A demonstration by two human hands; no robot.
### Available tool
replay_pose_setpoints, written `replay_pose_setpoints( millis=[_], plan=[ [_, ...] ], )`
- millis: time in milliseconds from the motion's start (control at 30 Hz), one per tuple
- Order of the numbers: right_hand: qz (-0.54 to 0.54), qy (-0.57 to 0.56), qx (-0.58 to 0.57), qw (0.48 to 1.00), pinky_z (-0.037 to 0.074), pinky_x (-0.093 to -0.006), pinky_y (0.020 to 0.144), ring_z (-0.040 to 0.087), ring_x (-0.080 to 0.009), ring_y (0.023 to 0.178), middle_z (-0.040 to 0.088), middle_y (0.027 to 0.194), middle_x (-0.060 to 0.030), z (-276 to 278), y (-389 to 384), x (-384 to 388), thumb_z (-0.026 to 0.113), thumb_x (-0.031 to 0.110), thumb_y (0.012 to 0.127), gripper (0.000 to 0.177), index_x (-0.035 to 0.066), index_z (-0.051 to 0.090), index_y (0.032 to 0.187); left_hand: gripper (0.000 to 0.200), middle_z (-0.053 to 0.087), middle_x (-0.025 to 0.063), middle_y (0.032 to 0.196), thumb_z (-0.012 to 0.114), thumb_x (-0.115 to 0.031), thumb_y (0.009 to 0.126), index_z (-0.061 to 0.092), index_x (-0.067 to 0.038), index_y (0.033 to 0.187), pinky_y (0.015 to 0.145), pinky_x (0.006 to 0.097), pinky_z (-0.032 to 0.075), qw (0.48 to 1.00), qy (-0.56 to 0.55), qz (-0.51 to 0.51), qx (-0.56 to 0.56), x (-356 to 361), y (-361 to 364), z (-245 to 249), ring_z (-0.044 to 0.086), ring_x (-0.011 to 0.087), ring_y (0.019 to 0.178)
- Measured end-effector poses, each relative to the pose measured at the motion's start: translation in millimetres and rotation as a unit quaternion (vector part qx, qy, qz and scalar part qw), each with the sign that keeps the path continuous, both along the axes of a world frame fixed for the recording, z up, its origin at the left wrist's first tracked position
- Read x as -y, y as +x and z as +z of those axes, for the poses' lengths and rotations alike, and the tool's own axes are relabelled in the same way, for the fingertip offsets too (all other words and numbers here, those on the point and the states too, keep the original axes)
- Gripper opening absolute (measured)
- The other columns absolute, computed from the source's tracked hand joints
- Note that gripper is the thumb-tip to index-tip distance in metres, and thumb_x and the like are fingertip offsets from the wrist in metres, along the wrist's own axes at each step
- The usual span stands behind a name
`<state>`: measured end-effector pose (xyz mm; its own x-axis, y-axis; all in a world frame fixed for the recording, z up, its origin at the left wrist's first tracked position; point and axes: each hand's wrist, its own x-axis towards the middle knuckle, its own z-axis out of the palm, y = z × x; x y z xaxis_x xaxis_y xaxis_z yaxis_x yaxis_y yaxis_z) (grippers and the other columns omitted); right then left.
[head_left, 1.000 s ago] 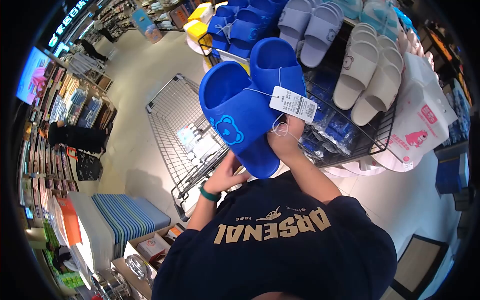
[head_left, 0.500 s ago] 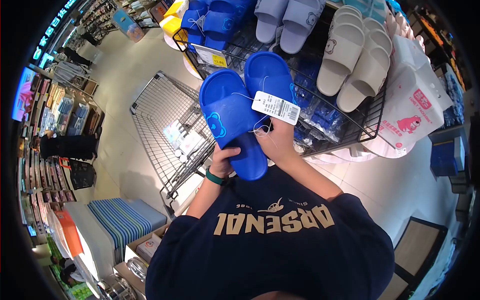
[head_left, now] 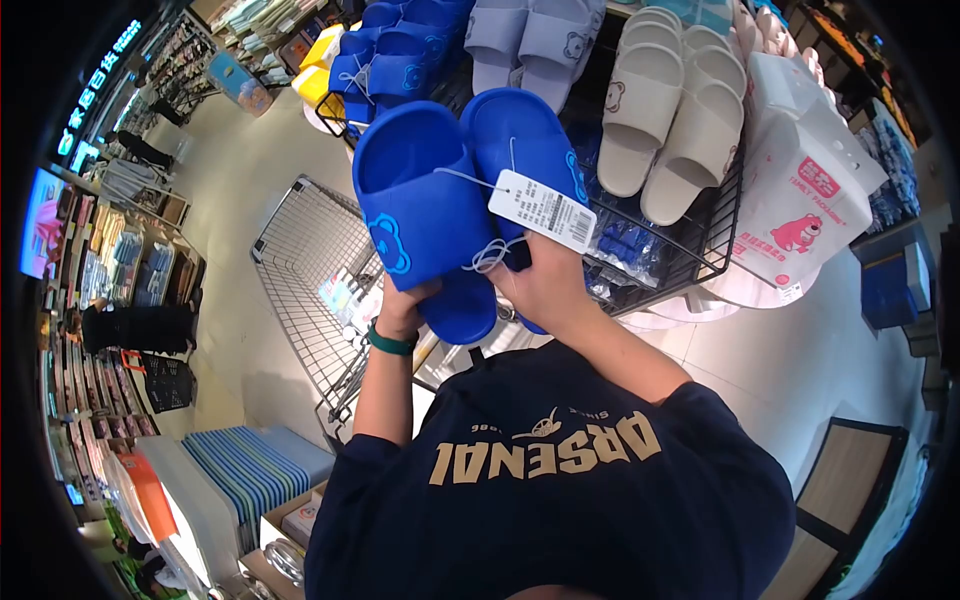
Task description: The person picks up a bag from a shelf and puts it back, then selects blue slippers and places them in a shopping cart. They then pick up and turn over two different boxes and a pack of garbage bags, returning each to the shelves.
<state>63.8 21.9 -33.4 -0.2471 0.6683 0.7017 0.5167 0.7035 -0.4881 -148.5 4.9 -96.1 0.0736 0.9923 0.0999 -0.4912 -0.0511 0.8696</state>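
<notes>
A pair of blue slippers (head_left: 425, 225) with light-blue bear outlines is held up in front of my chest, soles toward me at the bottom. My left hand (head_left: 402, 305), with a dark green band at the wrist, grips the left slipper from below, its fingers partly hidden. My right hand (head_left: 540, 282) is closed around the right slipper near its heel, beside a pale looped tie (head_left: 492, 255). A white price tag (head_left: 543, 210) with a barcode hangs across the right slipper on a string.
Behind the slippers stands a black wire rack (head_left: 690, 268) with more blue slippers (head_left: 400, 65), lilac slippers (head_left: 530, 45) and beige slippers (head_left: 665, 130). A wire shopping cart (head_left: 310, 270) is at left. White printed bags (head_left: 800, 200) hang at right. A striped bench (head_left: 245, 465) stands lower left.
Both hands have moved the blue slippers a little left and closer to me, tilting the left one so its opening shows more. The rack appears shifted left in view.
</notes>
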Motion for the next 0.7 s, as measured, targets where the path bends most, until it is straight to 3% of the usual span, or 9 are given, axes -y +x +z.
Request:
replay_pose_setpoints(
  millis=[133,167,367,467,500,567,600,633,700],
  plan=[
    [-0.057,0.014,-0.027,0.998,0.046,-0.0452,0.092,0.058,-0.042,0.109,0.062,0.116,-0.0235,-14.6,-2.6,-42.0,0.073,0.032,0.083,0.058,-0.002,0.056,0.126,0.059,0.062,0.0093,0.114,0.064,-0.001,0.068,0.052,0.0,0.126,0.093,0.0349,0.05,0.999,0.018,-0.033,0.021,-48.8,17.1,14.5,0.061,0.0219,0.106],
    [-0.064,0.063,-0.037,0.995,0.047,-0.0452,0.091,0.059,-0.0419,0.107,0.062,0.114,-0.0237,-15.4,-1.7,-55.7,0.073,0.03,0.083,0.056,-0.003,0.056,0.124,0.058,0.062,0.0097,0.114,0.063,0.0,0.069,0.052,0.001,0.126,0.093,0.0353,0.05,0.998,0.032,-0.054,0.023,-62.4,21.1,20.0,0.061,0.0221,0.105],
    [-0.141,0.075,-0.035,0.987,0.046,-0.0487,0.088,0.058,-0.0439,0.103,0.061,0.109,-0.0249,-22.8,-4.0,-100.2,0.072,0.024,0.082,0.046,-0.006,0.058,0.114,0.046,0.064,0.0105,0.112,0.066,-0.006,0.08,0.054,0.0,0.124,0.089,0.0348,0.052,0.995,0.018,-0.091,0.021,-132.4,31.7,22.2,0.064,0.0212,0.1],
    [-0.211,0.007,0.039,0.977,0.045,-0.05,0.09,0.058,-0.0439,0.101,0.061,0.109,-0.0256,-32.0,-6.4,-111.1,0.068,0.021,0.082,0.041,-0.004,0.058,0.113,0.033,0.068,0.0084,0.104,0.067,-0.015,0.088,0.061,-0.002,0.117,0.079,0.0314,0.054,0.997,-0.028,-0.018,-0.072,-158.6,38.6,20.0,0.066,0.0182,0.089],
    [-0.218,0.012,0.034,0.975,0.045,-0.05,0.09,0.058,-0.0439,0.101,0.061,0.109,-0.0256,-38.5,-7.6,-113.5,0.068,0.021,0.082,0.041,-0.004,0.058,0.113,0.038,0.067,0.0116,0.109,0.067,-0.019,0.089,0.059,0.0,0.121,0.083,0.0338,0.054,0.986,-0.026,0.013,-0.164,-167.6,35.1,13.5,0.066,0.0203,0.095],
    [-0.206,0.019,0.064,0.976,0.044,-0.0509,0.091,0.059,-0.042,0.101,0.062,0.11,-0.0244,-48.3,-12.5,-116.3,0.066,0.02,0.083,0.036,-0.002,0.06,0.111,0.037,0.067,0.0121,0.11,0.067,-0.021,0.09,0.06,0.002,0.119,0.083,0.0335,0.053,0.939,0.064,0.078,-0.328,-177.2,30.9,3.9,0.065,0.0198,0.097],
    [-0.224,0.051,0.088,0.969,0.044,-0.0522,0.089,0.06,-0.0399,0.097,0.063,0.108,-0.0214,-54.0,-13.3,-117.8,0.066,0.019,0.082,0.032,0.001,0.062,0.109,0.038,0.068,0.0162,0.111,0.066,-0.025,0.091,0.06,0.002,0.118,0.086,0.0357,0.051,0.923,0.12,0.091,-0.353,-180.7,29.0,-4.6,0.067,0.0265,0.098],
    [-0.227,0.047,0.088,0.969,0.044,-0.0522,0.089,0.06,-0.0399,0.097,0.063,0.108,-0.0214,-54.5,-13.4,-118.5,0.066,0.019,0.082,0.032,0.001,0.062,0.109,0.038,0.068,0.0162,0.111,0.066,-0.025,0.091,0.06,0.002,0.118,0.086,0.0357,0.051,0.924,0.119,0.086,-0.354,-180.5,28.3,-3.4,0.067,0.0265,0.098],
    [-0.235,0.004,0.089,0.968,0.043,-0.0525,0.087,0.06,-0.0381,0.093,0.063,0.099,-0.0178,-53.4,-13.1,-121.4,0.067,0.02,0.081,0.032,0.003,0.064,0.107,0.041,0.068,0.0198,0.109,0.066,-0.027,0.09,0.059,0.0,0.121,0.086,0.0383,0.05,0.817,0.167,0.176,-0.523,-174.1,29.7,9.4,0.066,0.035,0.098]
  ],
)
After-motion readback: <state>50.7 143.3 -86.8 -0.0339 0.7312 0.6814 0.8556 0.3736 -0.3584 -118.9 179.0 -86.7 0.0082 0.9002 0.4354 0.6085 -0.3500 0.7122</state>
